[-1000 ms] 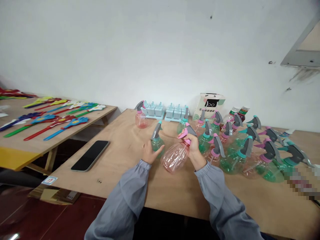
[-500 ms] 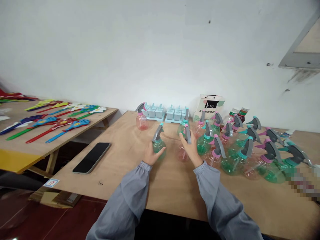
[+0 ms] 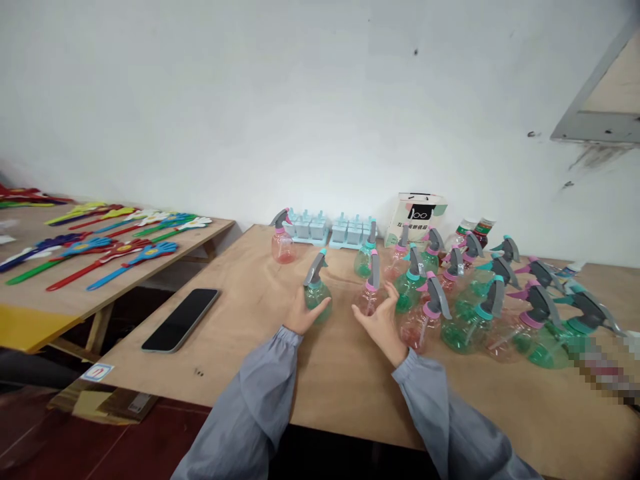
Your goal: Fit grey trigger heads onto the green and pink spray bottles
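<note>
My left hand (image 3: 302,313) is wrapped round the rounded body of a green spray bottle (image 3: 316,292) with a teal collar and grey trigger head. Its thumb lies across the front; the other fingers are mostly behind the bottle. To the right, my right hand (image 3: 379,323) grips a pink spray bottle (image 3: 369,300), thumb on its left side and fingers on its right. Both bottles are upright on the wooden table (image 3: 240,373). A green spray bottle (image 3: 364,261) is just behind the pink one, and another pink spray bottle (image 3: 423,327) is right of my right hand.
Several more spray bottles crowd the table's right side. At the back are a lone pink bottle (image 3: 283,247), light-blue ice-pop molds (image 3: 307,229), a printed box (image 3: 417,217) and dark-red bottles (image 3: 483,230). A phone (image 3: 181,320) lies left; hand-shaped clappers (image 3: 125,257) cover another table.
My right hand has moved down from the pink bottle's upper part to its round body, uncovering its trigger head. My left hand stays on its green bottle. The view has shifted slightly.
</note>
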{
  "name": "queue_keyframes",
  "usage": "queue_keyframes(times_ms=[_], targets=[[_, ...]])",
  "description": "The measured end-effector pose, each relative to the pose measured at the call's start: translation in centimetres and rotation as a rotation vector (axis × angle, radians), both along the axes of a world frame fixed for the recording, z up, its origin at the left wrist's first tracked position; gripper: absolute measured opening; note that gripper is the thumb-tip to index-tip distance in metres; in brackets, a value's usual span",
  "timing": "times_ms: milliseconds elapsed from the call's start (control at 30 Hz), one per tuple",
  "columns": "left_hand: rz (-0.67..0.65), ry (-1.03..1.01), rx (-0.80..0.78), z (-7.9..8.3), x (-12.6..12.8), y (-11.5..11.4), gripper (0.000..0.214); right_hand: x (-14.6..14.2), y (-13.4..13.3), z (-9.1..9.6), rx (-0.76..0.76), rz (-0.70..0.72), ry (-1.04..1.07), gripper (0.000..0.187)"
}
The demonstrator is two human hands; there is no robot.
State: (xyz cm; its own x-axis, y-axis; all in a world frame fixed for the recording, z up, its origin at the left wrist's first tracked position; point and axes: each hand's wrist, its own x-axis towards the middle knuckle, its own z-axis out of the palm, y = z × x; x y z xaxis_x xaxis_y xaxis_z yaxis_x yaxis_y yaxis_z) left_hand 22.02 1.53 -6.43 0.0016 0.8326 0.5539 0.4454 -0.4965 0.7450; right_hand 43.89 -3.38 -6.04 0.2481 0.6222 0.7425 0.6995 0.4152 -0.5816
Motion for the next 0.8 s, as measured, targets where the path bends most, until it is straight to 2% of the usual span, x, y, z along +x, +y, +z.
queue_keyframes(times_ms=[100,167,367,500,667,733,800], targets=[[0.008,0.007,0.003,0.0,0.0,0.0,0.063,-0.1,-0.4,-2.2,-0.013,0.025,-0.037,0.078],[0.010,0.003,0.010,0.1,0.1,0.0,0.061,-0.1,0.4,-2.9,-0.043,0.034,-0.023,0.077],[-0.016,0.001,0.006,0.4,0.0,-0.2,0.066,0.0,4.0,-3.4,-0.043,-0.027,0.025,0.082],[-0.023,0.000,0.004,0.6,-0.1,-0.4,0.069,0.3,4.8,-3.3,-0.083,-0.005,0.009,0.085],[0.007,0.035,-0.021,0.4,0.1,-0.9,0.069,0.5,3.7,-2.9,-0.088,-0.007,-0.018,0.094],[0.010,0.062,-0.012,0.0,0.2,-1.1,0.065,0.1,2.2,-2.6,-0.059,-0.007,-0.059,0.097],[0.031,0.082,0.022,-0.6,0.2,-1.2,0.055,-0.8,0.3,-2.0,-0.035,0.058,-0.125,0.096]])
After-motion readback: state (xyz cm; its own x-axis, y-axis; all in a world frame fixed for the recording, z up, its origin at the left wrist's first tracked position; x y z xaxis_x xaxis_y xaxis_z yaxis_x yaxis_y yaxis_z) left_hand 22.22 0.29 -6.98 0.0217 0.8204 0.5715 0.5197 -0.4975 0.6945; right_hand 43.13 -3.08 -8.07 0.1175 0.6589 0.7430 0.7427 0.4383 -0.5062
